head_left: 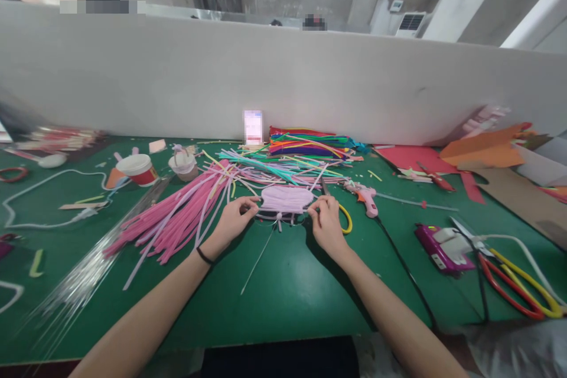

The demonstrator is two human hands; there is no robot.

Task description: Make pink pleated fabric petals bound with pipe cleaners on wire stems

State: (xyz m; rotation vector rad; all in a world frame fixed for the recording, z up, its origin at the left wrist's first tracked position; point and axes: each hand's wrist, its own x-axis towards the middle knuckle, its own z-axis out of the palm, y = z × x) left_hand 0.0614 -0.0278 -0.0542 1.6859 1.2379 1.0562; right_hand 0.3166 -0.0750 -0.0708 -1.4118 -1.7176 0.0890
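Observation:
Between my two hands is a flat piece [287,198] made of lilac pipe cleaners laid side by side, with stems sticking out at its corners. My left hand [234,221] pinches stem ends at its left side, thumb and index finger together. On the other side my right hand [328,225] is closed at the right stem ends. Just below the piece lies a small lilac knot with a thin wire [259,260] running toward me. Scissors with a yellow handle [347,220] lie partly hidden behind my right hand.
Pink pipe cleaners [177,212] spread on the left, near clear thin rods [88,271]. Coloured pipe cleaners [305,144] lie behind. A pink glue gun [367,201], a purple power strip [438,251] and large scissors [514,283] are on the right. A paper cup [139,170] stands left.

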